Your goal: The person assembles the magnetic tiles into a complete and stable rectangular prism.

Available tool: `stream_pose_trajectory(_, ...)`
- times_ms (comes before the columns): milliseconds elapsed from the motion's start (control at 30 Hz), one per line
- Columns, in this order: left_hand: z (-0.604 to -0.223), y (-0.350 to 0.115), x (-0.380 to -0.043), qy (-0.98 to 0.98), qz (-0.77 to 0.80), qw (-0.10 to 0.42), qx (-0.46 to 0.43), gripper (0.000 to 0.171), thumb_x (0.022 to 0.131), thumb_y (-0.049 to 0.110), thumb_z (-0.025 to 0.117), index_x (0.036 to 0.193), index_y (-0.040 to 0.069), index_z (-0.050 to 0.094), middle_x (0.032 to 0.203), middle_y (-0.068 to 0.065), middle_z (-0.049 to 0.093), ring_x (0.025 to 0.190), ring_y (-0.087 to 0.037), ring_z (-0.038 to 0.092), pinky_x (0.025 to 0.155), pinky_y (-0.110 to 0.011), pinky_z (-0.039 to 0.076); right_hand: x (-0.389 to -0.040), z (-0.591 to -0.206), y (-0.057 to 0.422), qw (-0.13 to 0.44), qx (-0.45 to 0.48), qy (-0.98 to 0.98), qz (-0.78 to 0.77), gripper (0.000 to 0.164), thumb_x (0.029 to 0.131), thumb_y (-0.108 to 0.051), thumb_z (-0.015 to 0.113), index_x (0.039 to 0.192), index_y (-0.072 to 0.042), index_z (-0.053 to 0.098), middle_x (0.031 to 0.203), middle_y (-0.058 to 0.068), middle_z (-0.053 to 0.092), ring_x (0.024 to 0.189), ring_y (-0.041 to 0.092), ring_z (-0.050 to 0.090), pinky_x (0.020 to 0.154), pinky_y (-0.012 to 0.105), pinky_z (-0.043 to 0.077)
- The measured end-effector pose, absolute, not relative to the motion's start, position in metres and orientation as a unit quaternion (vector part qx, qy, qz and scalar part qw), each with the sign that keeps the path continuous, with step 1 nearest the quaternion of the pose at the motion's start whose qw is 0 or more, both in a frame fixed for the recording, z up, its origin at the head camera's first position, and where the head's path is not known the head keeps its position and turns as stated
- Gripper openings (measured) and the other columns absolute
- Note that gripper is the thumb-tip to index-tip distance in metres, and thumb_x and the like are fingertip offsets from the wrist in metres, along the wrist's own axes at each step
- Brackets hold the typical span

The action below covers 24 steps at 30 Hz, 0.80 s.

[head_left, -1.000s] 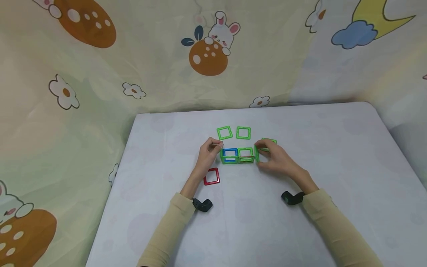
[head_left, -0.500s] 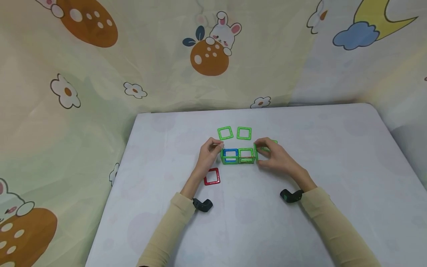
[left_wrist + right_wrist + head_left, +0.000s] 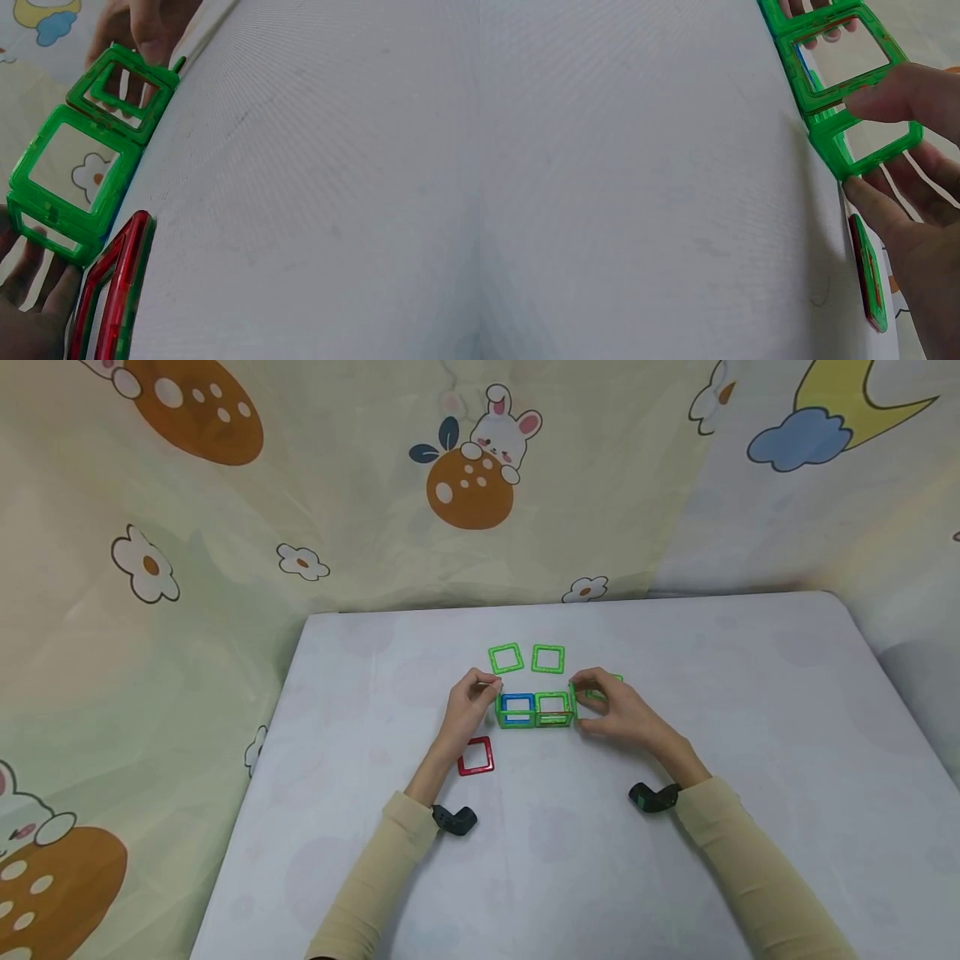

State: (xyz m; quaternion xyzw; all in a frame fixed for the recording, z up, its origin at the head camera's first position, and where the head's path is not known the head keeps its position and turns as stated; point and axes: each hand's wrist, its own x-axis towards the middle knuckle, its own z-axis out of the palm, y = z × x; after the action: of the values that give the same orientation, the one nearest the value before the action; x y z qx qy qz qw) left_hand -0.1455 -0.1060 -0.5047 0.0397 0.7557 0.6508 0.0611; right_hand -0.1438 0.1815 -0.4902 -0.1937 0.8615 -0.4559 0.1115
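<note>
A small row of square magnetic tiles stands on the table, with green front tiles [image 3: 517, 726] upright and a blue tile [image 3: 517, 697] showing behind on the left half. My left hand [image 3: 471, 706] pinches the upright green tile [image 3: 49, 213] at the row's left end, its other fingers behind it. At the opposite end, my right hand [image 3: 617, 714] grips another upright green tile [image 3: 885, 156], thumb at the upper edge and a finger at the lower corner. That tile sits against the row's end. Near my left wrist lies a red tile [image 3: 491, 752].
Behind the row, two loose green tiles [image 3: 503, 647] lie flat side by side. One more green tile [image 3: 617, 677] lies partly hidden behind my right hand. The white table [image 3: 570, 877] meets a patterned cloth backdrop [image 3: 360, 543] at its far edge.
My right hand has moved slightly left, bringing its green tile from a narrow gap up against the row's right end. My left hand has stayed in place.
</note>
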Motion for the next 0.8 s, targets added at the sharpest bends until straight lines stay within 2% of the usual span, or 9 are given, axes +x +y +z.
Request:
stream_pose_trajectory(333,-0.502,-0.106,-0.145,0.758,0.648,0.062,0.037,0.023,0.104,0.032,0.061,0.115,0.013,0.065,0.123,-0.004,0.065,0.113,-0.019,0.059,0.098,-0.037,0.047,-0.142,-0.489,0.182,0.122,-0.187,0.846,-0.483,0.066,0.081,0.005,0.079,0.138,-0.003,0.047,0.139,0.019,0.054,0.134,0.041,0.055,0.109,0.048,0.048)
stream_pose_trajectory(533,-0.501,-0.108,-0.145,0.748,0.660,0.067,0.020,0.025,0.102,0.033,0.065,0.116,0.013,0.068,0.119,-0.001,0.068,0.111,-0.017,0.061,0.100,-0.036,0.050,-0.140,-0.493,0.182,0.126,-0.190,0.833,-0.505,0.068,0.080,0.008,0.080,0.138,0.000,0.045,0.140,0.021,0.051,0.135,0.042,0.053,0.107,0.040,0.050)
stream_pose_trajectory(800,-0.500,-0.106,-0.146,0.736,0.672,0.075,0.025,0.033,0.102,0.030,0.066,0.124,0.006,0.068,0.123,-0.004,0.069,0.115,-0.016,0.062,0.104,-0.037,0.050,-0.132,-0.493,0.181,0.130,-0.198,0.836,-0.495,0.075,0.078,0.006,0.084,0.140,0.001,0.042,0.141,0.022,0.051,0.136,0.042,0.054,0.110,0.040,0.048)
